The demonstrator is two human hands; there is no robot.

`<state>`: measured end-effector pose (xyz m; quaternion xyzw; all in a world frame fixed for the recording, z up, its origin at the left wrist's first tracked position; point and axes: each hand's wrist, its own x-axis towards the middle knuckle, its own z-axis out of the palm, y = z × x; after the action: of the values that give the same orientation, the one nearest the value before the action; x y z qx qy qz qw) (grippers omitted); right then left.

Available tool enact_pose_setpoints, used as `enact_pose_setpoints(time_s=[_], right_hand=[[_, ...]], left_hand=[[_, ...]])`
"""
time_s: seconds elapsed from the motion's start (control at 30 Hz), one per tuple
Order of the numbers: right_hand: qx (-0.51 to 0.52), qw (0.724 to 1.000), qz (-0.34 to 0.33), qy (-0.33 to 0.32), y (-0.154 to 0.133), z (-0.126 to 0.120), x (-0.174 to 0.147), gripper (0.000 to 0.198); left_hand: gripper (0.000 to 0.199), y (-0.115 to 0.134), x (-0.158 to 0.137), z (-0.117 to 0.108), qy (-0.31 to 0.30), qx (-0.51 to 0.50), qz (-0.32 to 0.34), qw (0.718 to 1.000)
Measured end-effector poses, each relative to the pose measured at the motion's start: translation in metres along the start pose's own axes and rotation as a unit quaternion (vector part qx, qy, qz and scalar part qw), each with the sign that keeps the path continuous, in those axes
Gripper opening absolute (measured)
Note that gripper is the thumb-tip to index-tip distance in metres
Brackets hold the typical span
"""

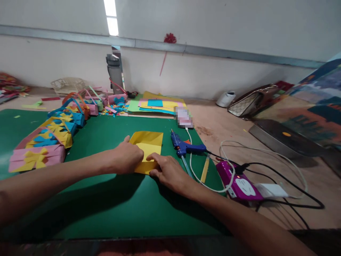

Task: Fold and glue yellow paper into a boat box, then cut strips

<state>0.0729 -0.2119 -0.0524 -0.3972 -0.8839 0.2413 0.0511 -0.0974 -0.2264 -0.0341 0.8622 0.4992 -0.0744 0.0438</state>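
Observation:
A folded sheet of yellow paper (pixel 152 142) lies on the green board in front of me, with creases across it and its edges partly raised. My left hand (pixel 128 156) is closed at its left side, fingers curled onto the sheet and thumb pointing up. At the near right corner, my right hand (pixel 169 172) pinches the folded near edge between thumb and fingers. Just right of the paper rests a blue hot glue gun (pixel 183 144), a glue stick (pixel 186 165) protruding from its back. Part of the sheet is hidden under my hands.
Finished paper bags with bows (pixel 37 158) line the left side. Coloured paper sheets (pixel 165 103), scraps (pixel 115 107) and a grey bottle (pixel 115 71) stand behind. A charging phone (pixel 183 117), purple power strip (pixel 239 183), loose cables and a metal case (pixel 282 138) occupy the right.

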Motion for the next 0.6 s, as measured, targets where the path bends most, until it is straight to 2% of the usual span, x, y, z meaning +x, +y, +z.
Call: enact_pose_setpoints(time_s=[0.07, 0.37, 0.6], right_hand=[[0.008, 1.000, -0.006, 0.005, 0.001, 0.001, 0.000, 0.033], [0.017, 1.000, -0.020, 0.012, 0.000, -0.001, 0.000, 0.033], [0.039, 0.999, -0.017, -0.001, -0.001, -0.003, 0.000, 0.030]], left_hand=[[0.012, 0.000, 0.001, 0.000, -0.014, 0.013, -0.006, 1.000], [0.013, 0.008, 0.004, 0.000, 0.003, 0.033, 0.006, 0.999], [0.008, 0.006, 0.011, -0.005, -0.049, 0.015, 0.018, 0.999]])
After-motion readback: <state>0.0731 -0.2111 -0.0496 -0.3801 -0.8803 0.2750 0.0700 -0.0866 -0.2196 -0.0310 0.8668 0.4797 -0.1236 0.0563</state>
